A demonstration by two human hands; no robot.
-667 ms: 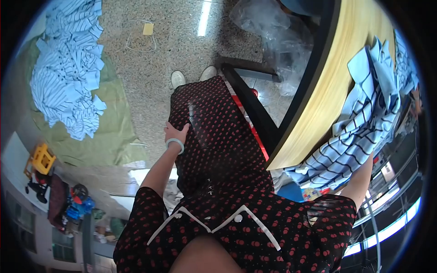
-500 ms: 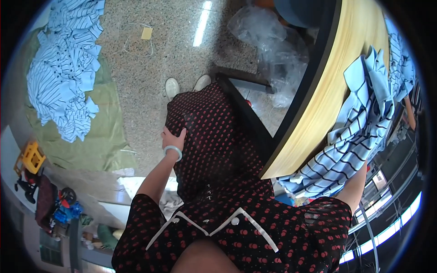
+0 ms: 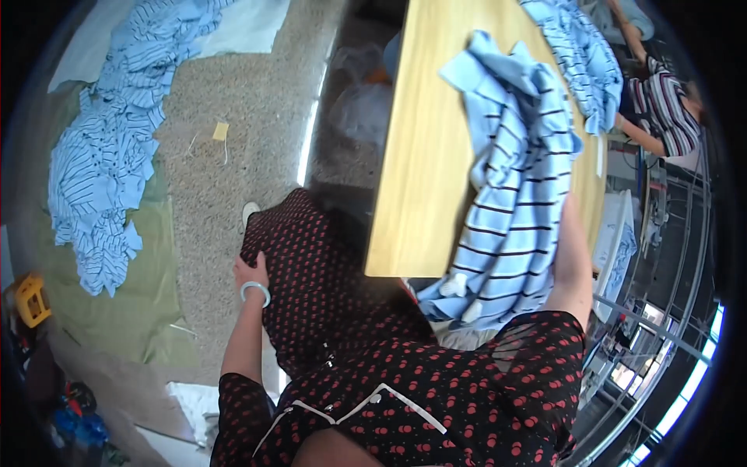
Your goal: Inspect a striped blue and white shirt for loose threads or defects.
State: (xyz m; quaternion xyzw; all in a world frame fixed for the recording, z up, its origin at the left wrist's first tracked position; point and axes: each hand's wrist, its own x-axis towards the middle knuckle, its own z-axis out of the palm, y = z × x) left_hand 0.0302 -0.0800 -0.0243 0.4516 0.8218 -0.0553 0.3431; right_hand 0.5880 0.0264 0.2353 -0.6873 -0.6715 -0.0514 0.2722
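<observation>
The blue striped shirt (image 3: 513, 233) was spread along the wooden table (image 3: 420, 156), its lower end hung past the near edge. The hands were set well apart: the left hand (image 3: 250, 271) was rested on the dotted dress (image 3: 299, 265), left of the table; the right hand was hidden behind the shirt, so its grip could not be told. Beside the table's left edge, clear plastic (image 3: 362, 109), seemingly a bag, was seen, its contents indistinct. Far left of the table, a yellow crate (image 3: 33, 300) was placed; what it held could not be made out. Between crate and table, a green sheet (image 3: 144, 319) was laid, partly covered by striped garments (image 3: 109, 179).
</observation>
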